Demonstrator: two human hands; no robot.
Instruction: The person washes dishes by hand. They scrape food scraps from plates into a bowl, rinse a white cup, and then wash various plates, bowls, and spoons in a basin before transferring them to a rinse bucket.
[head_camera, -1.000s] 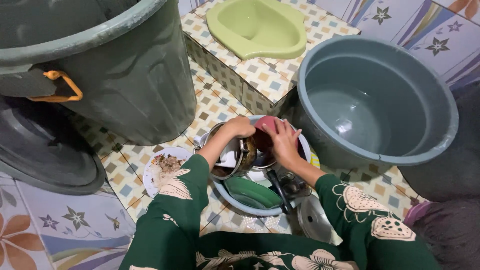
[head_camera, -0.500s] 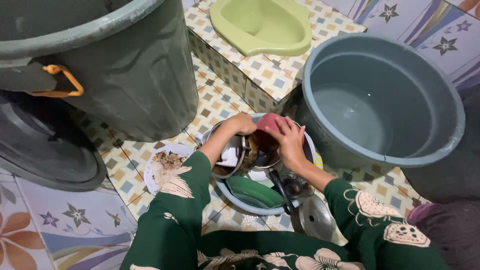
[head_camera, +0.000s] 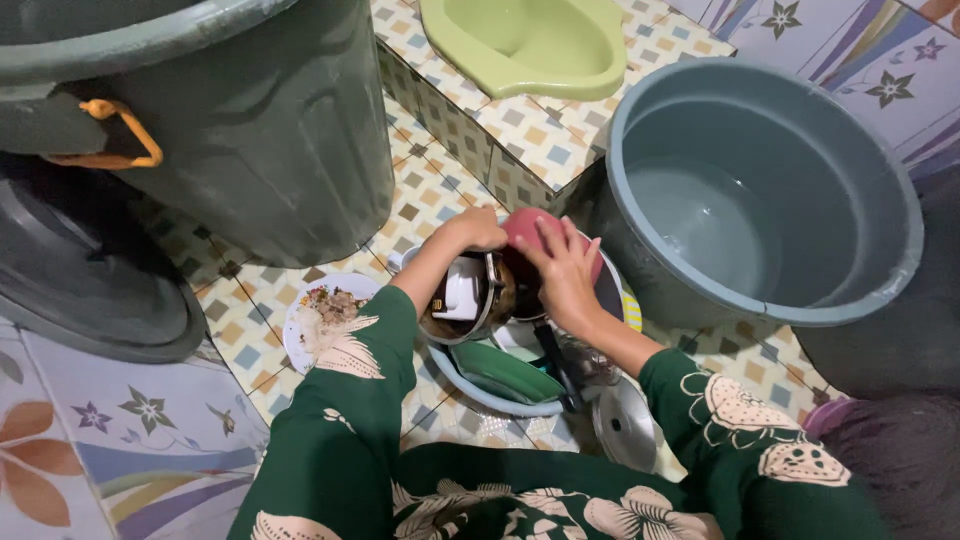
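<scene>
Left hand (head_camera: 478, 228) grips the rim of the tilted metal pot (head_camera: 470, 300), which sits in the blue basin (head_camera: 470, 385) right under both hands, w/ a green plate (head_camera: 505, 372) just below; right hand (head_camera: 565, 272) is curled on a red bowl (head_camera: 530, 232) pressed at the pot's mouth. Judging from this, best to keep the pot steady w/ the left and hold the red bowl firmly, since wet metal slips. Vs 1 s ago: hands and red bowl sit a bit higher in view, the camera has shifted, and both grips are unchanged.

No packages, labels, signs or screens in view
</scene>
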